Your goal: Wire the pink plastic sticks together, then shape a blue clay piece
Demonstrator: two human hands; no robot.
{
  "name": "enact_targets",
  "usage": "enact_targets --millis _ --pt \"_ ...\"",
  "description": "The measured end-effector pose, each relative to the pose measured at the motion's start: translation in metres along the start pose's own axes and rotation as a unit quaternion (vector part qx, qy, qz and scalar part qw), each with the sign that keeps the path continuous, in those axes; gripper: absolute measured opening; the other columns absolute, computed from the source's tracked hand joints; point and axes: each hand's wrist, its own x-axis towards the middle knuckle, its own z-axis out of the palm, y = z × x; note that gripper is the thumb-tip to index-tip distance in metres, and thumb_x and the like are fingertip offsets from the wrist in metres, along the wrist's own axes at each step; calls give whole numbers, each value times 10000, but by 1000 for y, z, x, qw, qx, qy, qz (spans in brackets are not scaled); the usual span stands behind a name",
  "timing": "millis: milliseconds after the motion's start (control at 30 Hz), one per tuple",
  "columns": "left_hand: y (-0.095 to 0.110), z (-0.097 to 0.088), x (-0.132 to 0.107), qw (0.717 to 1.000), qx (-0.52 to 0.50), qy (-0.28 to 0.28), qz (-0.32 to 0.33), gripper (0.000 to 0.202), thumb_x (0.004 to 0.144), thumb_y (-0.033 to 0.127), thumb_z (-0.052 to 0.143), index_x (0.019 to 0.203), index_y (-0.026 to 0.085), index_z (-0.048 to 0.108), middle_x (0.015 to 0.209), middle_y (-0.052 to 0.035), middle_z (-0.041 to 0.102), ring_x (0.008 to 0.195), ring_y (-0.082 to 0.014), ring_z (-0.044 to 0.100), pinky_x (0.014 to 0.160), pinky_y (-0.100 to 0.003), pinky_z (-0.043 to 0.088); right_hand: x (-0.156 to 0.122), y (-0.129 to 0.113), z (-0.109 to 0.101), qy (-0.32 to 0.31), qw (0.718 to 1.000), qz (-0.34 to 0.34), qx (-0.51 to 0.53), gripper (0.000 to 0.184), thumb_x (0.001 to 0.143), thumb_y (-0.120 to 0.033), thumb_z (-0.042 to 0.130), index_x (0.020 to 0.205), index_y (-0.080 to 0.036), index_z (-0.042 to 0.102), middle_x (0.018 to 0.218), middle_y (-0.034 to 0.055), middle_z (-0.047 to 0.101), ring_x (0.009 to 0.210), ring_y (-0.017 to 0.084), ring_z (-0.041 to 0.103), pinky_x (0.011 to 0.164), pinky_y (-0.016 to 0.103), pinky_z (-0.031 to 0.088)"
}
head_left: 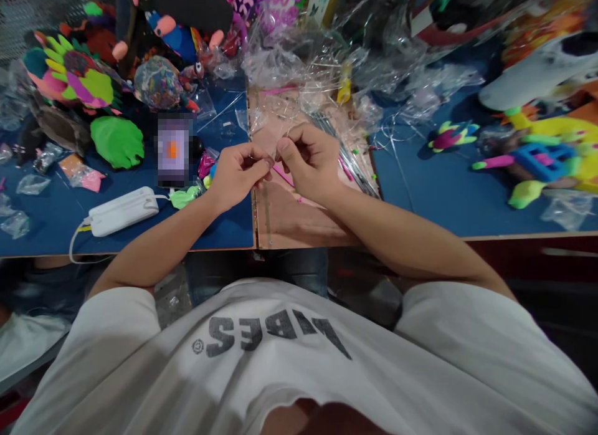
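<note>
Bare tan board [303, 226], set against a blue tabletop [411, 214], lies beneath both hands in the head view. The left hand [243, 175] and the right hand [309, 164] meet over its left part, thumbs and forefingers drawn into pinches with the tips nearly touching. Whatever may be between those fingertips is too small to make out, so I cannot tell whether either hand grips something. Just below them a slim pink stick [284, 176] shows on the board; whether a finger touches it is unclear. Beside the right hand lies a bundle of thin metal rods [362, 170], and beyond it crumpled clear plastic wrapping [280, 64] and a small yellow piece [344, 86].

To the left of the board are a blurred-out phone-like device [172, 149], a white power adapter [124, 212] with its cable, a scalloped green piece [116, 141] and a speckled ball [157, 83]. Off to the right, well apart from the hands, rest a small turtle-like figure [451, 137] and a blue openwork figure [544, 161].
</note>
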Motion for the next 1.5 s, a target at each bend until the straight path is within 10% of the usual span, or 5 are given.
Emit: enact_targets --millis 500,867,1133,1500 --pt "-5 1 -1 997 5 40 70 298 948 205 801 726 225 602 626 47 656 538 -75 499 540 -231 377 -5 8 3 -88 991 16 101 518 1094 -753 693 894 -276 691 728 -27 634 544 128 535 514 314 420" --pt "-3 8 -7 999 4 40 -5 393 949 351 894 730 228 591 583 63 634 455 -61 461 469 -230 330 1 4 -1 -94 993 -12 67 582 1088 -786 677 849 -255 693 711 -23 613 549 124 493 543 322 387" --pt "2 0 -3 999 14 5 28 510 903 633 959 861 203 690 755 10 742 562 -88 613 519 -234 486 6 7 -3 -64 995 34 67 679 1006 -934 642 812 -284 615 659 -32 583 532 147 523 509 332 423" --pt "5 0 -1 999 -28 27 28 377 944 495 969 957 213 719 777 31 757 619 -108 714 617 -251 598 8 8 -4 -67 993 11 93 541 1026 -836 728 950 -302 687 755 -26 644 555 146 535 543 345 453"
